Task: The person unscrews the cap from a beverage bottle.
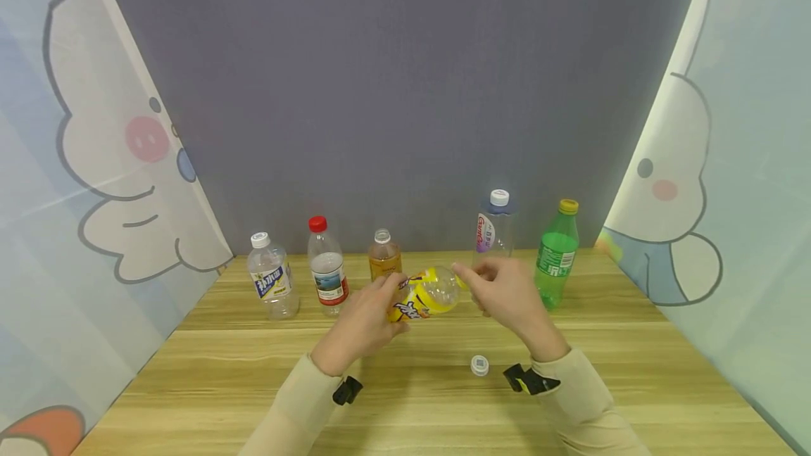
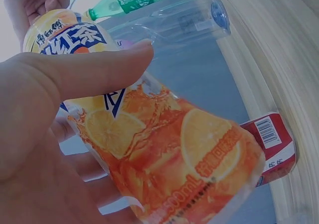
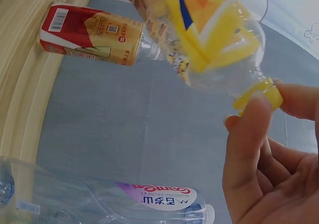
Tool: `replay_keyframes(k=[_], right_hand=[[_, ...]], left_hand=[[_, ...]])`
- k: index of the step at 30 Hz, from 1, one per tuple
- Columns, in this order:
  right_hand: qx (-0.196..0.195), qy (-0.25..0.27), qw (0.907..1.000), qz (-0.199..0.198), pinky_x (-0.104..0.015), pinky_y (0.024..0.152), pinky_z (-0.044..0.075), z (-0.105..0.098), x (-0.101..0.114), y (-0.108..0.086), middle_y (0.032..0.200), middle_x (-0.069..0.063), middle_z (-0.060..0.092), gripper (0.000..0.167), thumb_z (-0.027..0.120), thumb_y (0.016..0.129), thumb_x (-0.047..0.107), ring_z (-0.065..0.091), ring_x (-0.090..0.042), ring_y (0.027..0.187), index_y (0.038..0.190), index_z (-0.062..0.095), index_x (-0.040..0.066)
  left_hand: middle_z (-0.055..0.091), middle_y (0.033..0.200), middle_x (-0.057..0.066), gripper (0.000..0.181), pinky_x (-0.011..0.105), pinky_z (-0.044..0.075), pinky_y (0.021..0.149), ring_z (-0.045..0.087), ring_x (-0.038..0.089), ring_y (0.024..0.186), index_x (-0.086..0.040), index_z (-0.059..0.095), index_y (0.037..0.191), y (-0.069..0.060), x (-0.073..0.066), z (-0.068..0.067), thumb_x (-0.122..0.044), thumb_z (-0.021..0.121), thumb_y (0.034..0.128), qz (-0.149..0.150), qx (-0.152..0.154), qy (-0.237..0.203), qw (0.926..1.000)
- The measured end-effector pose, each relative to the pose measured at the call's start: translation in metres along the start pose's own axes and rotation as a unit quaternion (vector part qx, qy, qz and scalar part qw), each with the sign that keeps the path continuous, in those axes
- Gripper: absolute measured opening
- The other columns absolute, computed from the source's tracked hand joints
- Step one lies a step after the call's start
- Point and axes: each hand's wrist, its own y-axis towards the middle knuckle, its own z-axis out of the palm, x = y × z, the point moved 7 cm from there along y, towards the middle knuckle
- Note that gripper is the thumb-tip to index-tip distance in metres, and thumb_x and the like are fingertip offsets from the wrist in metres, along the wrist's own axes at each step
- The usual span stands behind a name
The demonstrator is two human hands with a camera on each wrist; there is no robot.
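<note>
The left hand (image 1: 364, 317) is gripping a clear tea bottle (image 1: 423, 298) around its yellow-and-orange label, thumb across one side and fingers wrapping the other. The bottle is tilting above the table (image 1: 209, 385), its neck pointing toward the right hand (image 1: 507, 294). That hand is pinching the yellow cap (image 3: 259, 97) between thumb and fingers, at the bottle's neck.

A white cap (image 1: 479, 365) is lying on the table, between the forearms and nearer the person. Along the far part of the table, five bottles are standing upright. From left to right these are a clear bottle with a blue-and-white label (image 1: 273, 283), a red-capped bottle (image 1: 328, 279), a gold-labelled bottle (image 1: 385, 257) partly hiding behind the held one, a tall clear bottle with a white cap (image 1: 493, 232), and a green bottle with a yellow cap (image 1: 556, 260). A grey panel (image 1: 405, 90) is rising behind them.
</note>
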Motion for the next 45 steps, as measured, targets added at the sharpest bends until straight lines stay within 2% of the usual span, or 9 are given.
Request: replay_keyframes(k=[5, 14, 22, 29, 34, 40, 45], right_hand=[[0.009, 0.001, 1.0000, -0.003, -0.032, 0.047, 0.048, 0.003, -0.001, 0.001, 0.062, -0.002, 0.062, 0.034, 0.070, 0.097, 0.037, 0.060, -0.019, 0.051, 0.095, 0.073, 0.003], [0.013, -0.022, 0.9992, -0.032, -0.031, 0.049, 0.047, 0.003, 0.000, 0.002, 0.067, -0.004, 0.064, 0.036, 0.069, 0.097, 0.042, 0.058, -0.017, 0.056, 0.096, 0.072, 0.006], [0.029, -0.009, 0.9980, -0.056, -0.031, 0.058, 0.052, 0.002, 0.002, 0.001, 0.076, -0.001, 0.066, 0.028, 0.071, 0.097, 0.034, 0.060, -0.016, 0.065, 0.101, 0.072, 0.007], [0.037, -0.011, 0.9940, -0.102, -0.029, 0.062, 0.052, 0.001, 0.006, 0.000, 0.080, 0.001, 0.066, 0.023, 0.071, 0.097, 0.026, 0.059, -0.014, 0.069, 0.107, 0.070, 0.005], [0.037, -0.018, 0.9901, -0.134, -0.030, 0.068, 0.054, 0.001, 0.010, -0.001, 0.086, 0.002, 0.067, 0.021, 0.072, 0.096, 0.018, 0.061, -0.013, 0.076, 0.111, 0.070, 0.004], [0.036, -0.016, 0.9839, -0.174, -0.032, 0.074, 0.056, 0.001, 0.014, 0.000, 0.090, 0.001, 0.067, 0.017, 0.073, 0.093, 0.008, 0.062, -0.013, 0.080, 0.109, 0.070, 0.004], [0.034, -0.021, 0.9823, -0.183, -0.032, 0.075, 0.056, 0.002, 0.014, 0.001, 0.091, 0.001, 0.065, 0.018, 0.073, 0.093, 0.006, 0.061, -0.014, 0.081, 0.110, 0.069, 0.004]], left_hand=[[0.063, 0.111, 0.006, 0.073, 0.047, 0.050, 0.079, 0.063, 0.026, 0.095, -0.015, 0.051, 0.137, -0.001, 0.000, -0.001, -0.022, 0.091, 0.0765, -0.003, -0.004, 0.006, 1.0000], [0.063, 0.110, 0.005, 0.074, 0.045, 0.049, 0.079, 0.062, 0.024, 0.095, -0.015, 0.051, 0.137, -0.002, 0.000, -0.001, -0.024, 0.092, 0.0759, 0.001, -0.010, 0.008, 0.9999], [0.065, 0.111, 0.006, 0.072, 0.047, 0.050, 0.081, 0.063, 0.026, 0.095, -0.014, 0.051, 0.137, -0.002, -0.001, -0.001, -0.023, 0.091, 0.0770, 0.007, -0.005, 0.004, 1.0000], [0.065, 0.114, 0.007, 0.072, 0.048, 0.050, 0.082, 0.064, 0.027, 0.097, -0.014, 0.051, 0.138, -0.002, 0.000, -0.001, -0.023, 0.090, 0.0779, 0.007, -0.003, 0.001, 1.0000], [0.064, 0.114, 0.006, 0.073, 0.049, 0.050, 0.083, 0.063, 0.028, 0.098, -0.014, 0.050, 0.138, -0.002, -0.001, -0.001, -0.023, 0.090, 0.0781, 0.006, -0.001, 0.001, 1.0000], [0.064, 0.113, 0.005, 0.071, 0.048, 0.050, 0.083, 0.063, 0.026, 0.098, -0.014, 0.051, 0.136, -0.001, -0.002, -0.004, -0.023, 0.091, 0.0773, 0.008, -0.006, 0.002, 0.9999], [0.064, 0.113, 0.006, 0.070, 0.047, 0.049, 0.082, 0.063, 0.026, 0.097, -0.015, 0.052, 0.136, -0.001, -0.001, -0.004, -0.021, 0.090, 0.0774, 0.010, -0.008, -0.009, 0.9999]])
